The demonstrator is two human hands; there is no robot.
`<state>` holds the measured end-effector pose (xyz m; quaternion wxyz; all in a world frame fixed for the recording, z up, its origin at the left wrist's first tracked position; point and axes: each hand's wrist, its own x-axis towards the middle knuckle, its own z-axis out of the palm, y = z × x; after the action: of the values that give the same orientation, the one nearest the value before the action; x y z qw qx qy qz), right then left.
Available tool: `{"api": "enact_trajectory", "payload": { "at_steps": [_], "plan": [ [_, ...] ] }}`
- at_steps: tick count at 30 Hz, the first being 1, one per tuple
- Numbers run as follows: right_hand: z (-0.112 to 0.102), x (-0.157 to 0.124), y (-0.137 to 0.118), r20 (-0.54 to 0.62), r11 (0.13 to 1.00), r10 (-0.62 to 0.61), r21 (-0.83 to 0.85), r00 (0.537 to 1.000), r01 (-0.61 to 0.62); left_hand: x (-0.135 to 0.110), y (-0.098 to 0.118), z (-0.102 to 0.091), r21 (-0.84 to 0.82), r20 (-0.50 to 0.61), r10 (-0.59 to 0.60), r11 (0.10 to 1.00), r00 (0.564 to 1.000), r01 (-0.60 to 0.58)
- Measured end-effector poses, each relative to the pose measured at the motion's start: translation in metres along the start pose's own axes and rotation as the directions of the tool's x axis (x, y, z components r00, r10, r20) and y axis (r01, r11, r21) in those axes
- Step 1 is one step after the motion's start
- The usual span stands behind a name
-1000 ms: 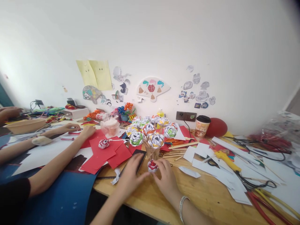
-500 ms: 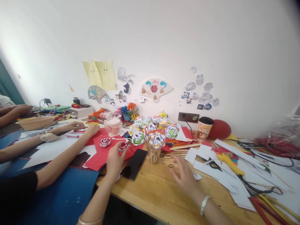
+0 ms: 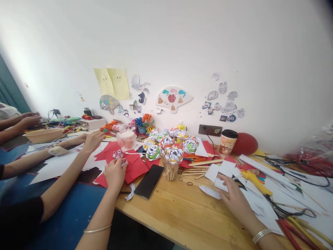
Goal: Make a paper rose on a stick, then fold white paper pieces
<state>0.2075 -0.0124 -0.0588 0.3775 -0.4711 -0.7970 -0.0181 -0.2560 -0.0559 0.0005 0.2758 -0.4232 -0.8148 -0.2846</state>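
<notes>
My left hand [image 3: 114, 173] is closed around a small red-and-white paper rose [image 3: 124, 162], held just over the red paper sheets [image 3: 136, 168]. A second small paper rose [image 3: 117, 153] lies on the red paper right behind it. My right hand [image 3: 234, 196] lies flat with fingers spread on loose white paper pieces [image 3: 220, 172] to the right, holding nothing. Between my hands stand a cup of paper roses on sticks [image 3: 170, 156] and a black phone [image 3: 149, 181] lying on the wooden table [image 3: 182, 215].
A co-worker's arms [image 3: 65, 184] reach across the blue mat and white paper at left; another person's hands are at far left. A coffee cup [image 3: 227, 142], red balloon [image 3: 245, 143], yellow glue gun [image 3: 256, 181], cables and sticks crowd the right side.
My left hand carried the small rose from beside the cup leftward to the red paper. My right hand let go of it and moved right onto the white paper pieces.
</notes>
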Motion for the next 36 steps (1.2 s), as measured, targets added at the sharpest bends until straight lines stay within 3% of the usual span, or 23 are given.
{"api": "enact_trajectory", "payload": {
  "at_steps": [4, 6, 8, 10, 13, 14, 16, 19, 23, 25, 27, 32, 36],
  "plan": [
    [0.006, -0.002, 0.010, 0.039, 0.998, 0.040, -0.060, 0.998, -0.038, -0.006, 0.010, -0.013, -0.046, -0.123, 0.056, 0.997, 0.991, -0.062],
    [0.008, -0.002, 0.010, 0.073, 0.994, 0.083, -0.082, 0.994, -0.077, -0.024, 0.028, -0.024, -0.111, -0.199, 0.161, 0.976, 0.967, -0.186],
    [0.006, -0.001, 0.007, 0.112, 0.990, 0.119, -0.092, 0.987, -0.109, -0.052, 0.057, -0.036, -0.204, -0.207, 0.351, 0.897, 0.913, -0.391],
    [0.002, 0.000, 0.002, 0.140, 0.989, 0.132, -0.081, 0.981, -0.122, -0.085, 0.095, -0.048, -0.309, -0.192, 0.538, 0.761, 0.821, -0.571],
    [-0.006, 0.003, -0.007, 0.155, 0.992, 0.125, -0.046, 0.980, -0.119, -0.122, 0.159, -0.059, -0.501, -0.113, 0.809, 0.455, 0.577, -0.736],
    [-0.008, 0.004, -0.010, 0.166, 0.993, 0.113, -0.035, 0.980, -0.109, -0.127, 0.179, -0.059, -0.542, -0.037, 0.858, 0.414, 0.512, -0.732],
    [-0.013, 0.007, -0.016, 0.198, 0.997, 0.080, -0.024, 0.977, -0.077, -0.125, 0.213, -0.051, -0.630, 0.191, 0.896, 0.425, 0.400, -0.650],
    [-0.016, 0.009, -0.024, 0.249, 0.999, 0.053, -0.022, 0.967, -0.049, -0.108, 0.242, -0.027, -0.678, 0.228, 0.916, 0.393, 0.330, -0.622],
    [-0.015, 0.010, -0.029, 0.260, 0.998, 0.062, -0.004, 0.964, -0.063, -0.094, 0.243, 0.000, -0.732, 0.217, 0.943, 0.329, 0.253, -0.597],
    [-0.013, 0.010, -0.030, 0.260, 0.998, 0.062, 0.001, 0.964, -0.065, -0.093, 0.237, 0.006, -0.747, 0.207, 0.947, 0.316, 0.247, -0.584],
    [-0.013, 0.011, -0.031, 0.273, 0.998, 0.059, -0.020, 0.960, -0.056, -0.094, 0.232, 0.009, -0.760, 0.190, 0.954, 0.292, 0.232, -0.581],
    [-0.017, 0.012, -0.031, 0.322, 0.998, 0.012, -0.063, 0.947, 0.009, -0.090, 0.229, 0.014, -0.777, 0.116, 0.985, 0.171, 0.129, -0.605],
    [-0.018, 0.010, -0.026, 0.297, 0.997, 0.044, -0.069, 0.954, -0.024, -0.088, 0.230, 0.014, -0.744, 0.071, 0.994, 0.108, 0.083, -0.659]
  ]
}}
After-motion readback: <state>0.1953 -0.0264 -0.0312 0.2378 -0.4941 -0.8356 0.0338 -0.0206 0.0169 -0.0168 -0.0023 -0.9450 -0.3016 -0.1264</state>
